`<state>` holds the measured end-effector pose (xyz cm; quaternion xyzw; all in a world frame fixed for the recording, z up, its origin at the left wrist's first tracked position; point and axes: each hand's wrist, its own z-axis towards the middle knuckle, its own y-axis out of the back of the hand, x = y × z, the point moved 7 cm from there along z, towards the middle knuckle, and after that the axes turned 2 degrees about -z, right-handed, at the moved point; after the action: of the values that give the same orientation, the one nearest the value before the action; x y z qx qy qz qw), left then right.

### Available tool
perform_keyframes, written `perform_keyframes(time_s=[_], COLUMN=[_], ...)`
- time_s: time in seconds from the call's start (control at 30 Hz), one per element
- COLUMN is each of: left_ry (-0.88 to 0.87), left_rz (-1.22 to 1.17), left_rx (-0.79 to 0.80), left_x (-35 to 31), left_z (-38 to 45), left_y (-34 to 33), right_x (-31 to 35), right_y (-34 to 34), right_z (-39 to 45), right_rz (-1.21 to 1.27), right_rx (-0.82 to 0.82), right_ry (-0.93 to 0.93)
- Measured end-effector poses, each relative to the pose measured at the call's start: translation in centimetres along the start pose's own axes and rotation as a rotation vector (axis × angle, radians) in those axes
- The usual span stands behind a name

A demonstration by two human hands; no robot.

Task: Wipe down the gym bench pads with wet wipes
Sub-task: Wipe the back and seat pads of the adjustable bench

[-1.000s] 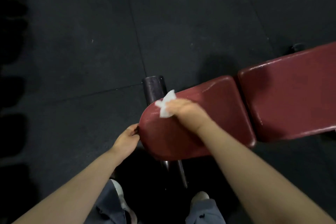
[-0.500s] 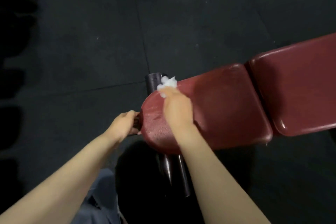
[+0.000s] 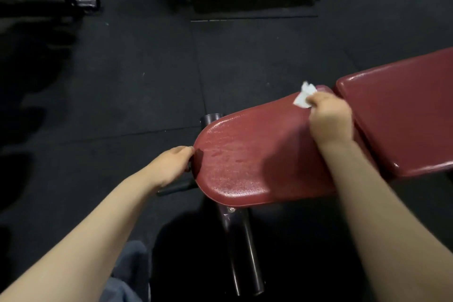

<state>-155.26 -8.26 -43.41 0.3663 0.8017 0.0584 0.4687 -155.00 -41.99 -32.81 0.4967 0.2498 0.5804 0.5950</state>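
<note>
Head view shows the right hand [image 3: 329, 119] pinching a crumpled white wet wipe [image 3: 304, 97] at the far right end of the dark-red padded vinyl seat pad [image 3: 250, 157], whose long axis runs leftward to the left hand [image 3: 171, 164] gripping its rounded end.

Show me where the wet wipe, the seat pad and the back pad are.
wet wipe [image 3: 304, 95], head view, on its white crumpled middle.
seat pad [image 3: 247, 157], head view, on its bare top surface.
back pad [image 3: 402, 115], head view, on its top surface.

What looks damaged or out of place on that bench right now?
One thing: the seat pad has a dark patch at its rounded end, beside the left hand, possibly a tear or just a shadow. Elsewhere only a wet sheen. The wipe is bunched in the right hand.
</note>
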Motion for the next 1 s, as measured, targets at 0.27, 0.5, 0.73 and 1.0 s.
perform_keyframes(time_s=[0.27,0.5,0.73,1.0], left_ry=[-0.067,-0.084,-0.116,-0.060], left_rz=[0.355,0.448,0.527,0.581], left_rx=[0.054,0.056,-0.063,-0.182], left_x=[-1.6,-1.5,-2.0,-2.9], left_z=[-0.3,-1.1,-0.4,0.8], left_y=[1.0,0.5,0.8,1.2], right_x=[20.4,2.0,6.4,17.2], right_y=[-8.4,-0.2,-1.1,-7.2], right_z=[-14.0,-3.2,-4.4,-12.5], right_rz=[0.035,0.034,0.068,0.120], right_rx=[0.668,0.093,0.041,0.563], right_ry=[0.567,0.153,0.099,0.531])
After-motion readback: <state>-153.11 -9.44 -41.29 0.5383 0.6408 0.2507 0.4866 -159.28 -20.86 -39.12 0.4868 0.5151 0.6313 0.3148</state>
